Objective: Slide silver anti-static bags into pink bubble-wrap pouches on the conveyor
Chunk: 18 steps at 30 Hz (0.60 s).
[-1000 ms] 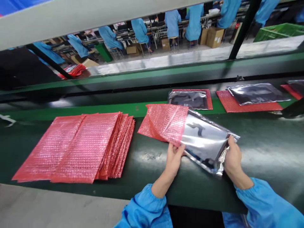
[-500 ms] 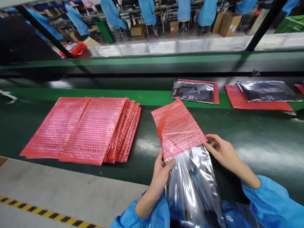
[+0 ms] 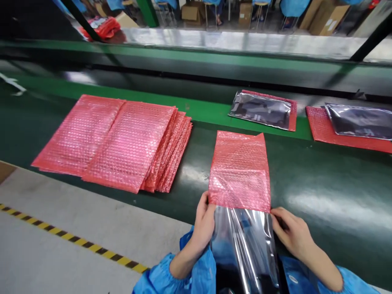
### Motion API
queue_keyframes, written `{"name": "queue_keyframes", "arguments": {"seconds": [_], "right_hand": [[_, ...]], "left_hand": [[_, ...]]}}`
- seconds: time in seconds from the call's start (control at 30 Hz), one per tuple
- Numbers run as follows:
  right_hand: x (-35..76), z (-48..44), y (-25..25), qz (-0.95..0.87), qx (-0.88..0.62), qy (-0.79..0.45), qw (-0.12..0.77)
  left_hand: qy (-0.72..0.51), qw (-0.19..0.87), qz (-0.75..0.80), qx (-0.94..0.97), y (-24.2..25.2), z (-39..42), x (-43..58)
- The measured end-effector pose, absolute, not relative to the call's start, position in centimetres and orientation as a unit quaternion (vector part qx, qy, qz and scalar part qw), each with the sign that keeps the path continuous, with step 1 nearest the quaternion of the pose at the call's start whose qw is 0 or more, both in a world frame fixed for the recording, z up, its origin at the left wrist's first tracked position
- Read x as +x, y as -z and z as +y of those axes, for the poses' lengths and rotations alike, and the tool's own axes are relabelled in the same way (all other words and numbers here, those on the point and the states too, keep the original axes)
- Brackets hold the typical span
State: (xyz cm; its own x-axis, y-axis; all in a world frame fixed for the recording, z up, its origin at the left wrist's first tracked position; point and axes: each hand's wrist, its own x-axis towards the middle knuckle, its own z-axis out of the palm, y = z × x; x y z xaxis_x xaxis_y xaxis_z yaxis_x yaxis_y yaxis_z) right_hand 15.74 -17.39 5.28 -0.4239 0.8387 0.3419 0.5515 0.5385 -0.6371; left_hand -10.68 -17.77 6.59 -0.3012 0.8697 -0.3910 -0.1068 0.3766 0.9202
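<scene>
A pink bubble-wrap bag (image 3: 240, 171) lies over the upper end of a shiny, dark silvery film pouch (image 3: 245, 249), which runs down toward my body. The pouch's end sits inside the bag's mouth. My left hand (image 3: 204, 220) pinches the left corner of the bag's mouth, thumb on top near the pouch's edge. At the right corner, my right hand (image 3: 290, 230) grips the bag's edge between thumb and fingers. To the left, a fanned stack of pink bubble-wrap bags (image 3: 122, 143) rests on the dark green work surface.
Beyond my hands, a dark film-wrapped flat item (image 3: 263, 108) lies on a pink bag, with another wrapped item (image 3: 364, 120) farther right. A green ledge (image 3: 208, 109) and black posts stand behind. Across the aisle are cartons (image 3: 192, 13) and seated people in blue. Yellow-black tape marks the floor.
The bag has straightened from a leftward tilt, its loose upper end now lying flat. Both hands stay on its mouth, and my right hand has come lower. The camera view has tipped down.
</scene>
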Motion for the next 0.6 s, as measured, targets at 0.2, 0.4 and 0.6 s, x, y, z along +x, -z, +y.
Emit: {"name": "queue_keyframes", "arguments": {"seconds": [0.2, 0.4, 0.6], "right_hand": [[15.9, -20.5, -4.7, -0.794, -0.442, -0.272, 0.318], [16.4, -23.9, -4.7, -0.797, -0.415, -0.338, 0.281], [16.0, -28.1, -4.1, -0.795, -0.412, -0.354, 0.270]], "left_hand": [[-0.294, 0.475, 0.663, 0.499, -7.7, -19.6, -12.7], [-0.143, 0.373, 0.638, 0.659, -8.0, -22.0, -14.1], [-0.055, 0.307, 0.593, 0.742, -6.9, -25.4, -15.4]]}}
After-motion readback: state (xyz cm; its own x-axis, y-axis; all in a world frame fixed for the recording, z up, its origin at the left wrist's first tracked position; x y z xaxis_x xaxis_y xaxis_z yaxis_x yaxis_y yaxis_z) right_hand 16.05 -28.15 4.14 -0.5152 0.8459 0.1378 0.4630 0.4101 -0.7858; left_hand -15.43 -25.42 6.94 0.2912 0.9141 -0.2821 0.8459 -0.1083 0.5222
